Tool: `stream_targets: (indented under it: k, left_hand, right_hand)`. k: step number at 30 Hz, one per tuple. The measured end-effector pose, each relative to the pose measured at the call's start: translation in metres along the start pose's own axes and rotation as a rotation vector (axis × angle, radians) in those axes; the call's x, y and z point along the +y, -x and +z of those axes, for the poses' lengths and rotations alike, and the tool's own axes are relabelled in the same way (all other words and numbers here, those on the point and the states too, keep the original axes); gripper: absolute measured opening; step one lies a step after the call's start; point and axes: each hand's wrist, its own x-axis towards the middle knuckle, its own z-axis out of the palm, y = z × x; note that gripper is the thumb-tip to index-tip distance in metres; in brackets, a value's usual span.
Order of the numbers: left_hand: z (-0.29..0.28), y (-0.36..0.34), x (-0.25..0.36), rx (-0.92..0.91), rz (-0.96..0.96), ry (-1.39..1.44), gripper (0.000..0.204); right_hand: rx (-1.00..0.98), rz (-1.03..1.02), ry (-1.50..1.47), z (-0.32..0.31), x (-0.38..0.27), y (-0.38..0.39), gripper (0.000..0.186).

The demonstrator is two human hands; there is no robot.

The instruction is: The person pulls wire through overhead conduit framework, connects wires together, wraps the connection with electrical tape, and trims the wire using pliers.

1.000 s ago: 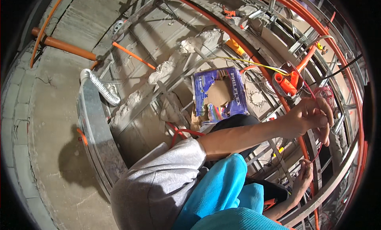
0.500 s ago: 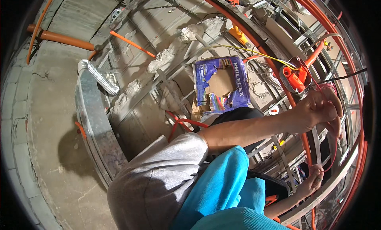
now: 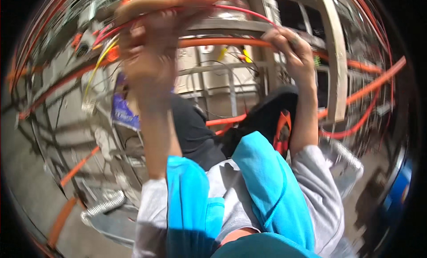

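A thin red wire [image 3: 242,9] runs in an arc between my two raised hands. My right hand [image 3: 293,48] is closed, pinching the wire with thumb and fingers. My left hand [image 3: 149,48], smeared by motion, has the wire crossing it and appears closed around it; its single fingers are hard to make out. Beyond the left hand, the red wire trails down to the left, near a yellow wire [image 3: 94,75] and an orange fitting [image 3: 111,55]. Below my hands an orange conduit [image 3: 227,42] runs sideways along a metal frame.
A torn purple cardboard box [image 3: 126,107] lies behind my left forearm. Yellow-handled tools [image 3: 247,54] rest beyond the conduit. A pale beam [image 3: 334,57] stands right of my right hand. Silver flexible ducts [image 3: 104,205] lie low at both sides. Orange conduits [image 3: 369,85] cross at right.
My view has swung round to face the metal frame. Both hands now show higher and apart, with the red wire stretched between them; earlier it hung in a loose loop.
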Motion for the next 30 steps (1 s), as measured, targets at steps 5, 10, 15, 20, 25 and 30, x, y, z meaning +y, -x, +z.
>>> stream_targets:
  k: [5,10,15,20,25,30]
  left_hand:
    - [0.009,-0.006,-0.008,-0.068,-0.055,-0.011,0.023]
    - [-0.001,0.002,0.007,-0.127,-0.152,0.030,0.025]
    - [-0.014,0.002,0.006,-0.314,-0.147,0.231,0.038]
    - [0.000,0.000,0.010,-0.522,-0.298,0.167,0.023]
    - [0.007,-0.005,0.009,-0.633,-0.322,0.263,0.014]
    - [0.015,-0.020,0.006,-0.823,-0.380,0.382,0.016]
  right_hand:
    - [0.054,-0.064,-0.058,-0.017,0.000,0.011,0.023]
    - [-0.143,0.122,0.113,-0.025,-0.015,0.024,0.016]
    - [-0.456,-0.005,0.197,-0.029,-0.016,0.032,0.034]
    - [-0.574,0.028,0.268,-0.029,-0.015,0.042,0.034]
    - [-0.630,0.095,0.250,-0.039,-0.002,0.037,0.049]
    - [-0.690,0.317,0.304,-0.056,0.044,0.033,0.062]
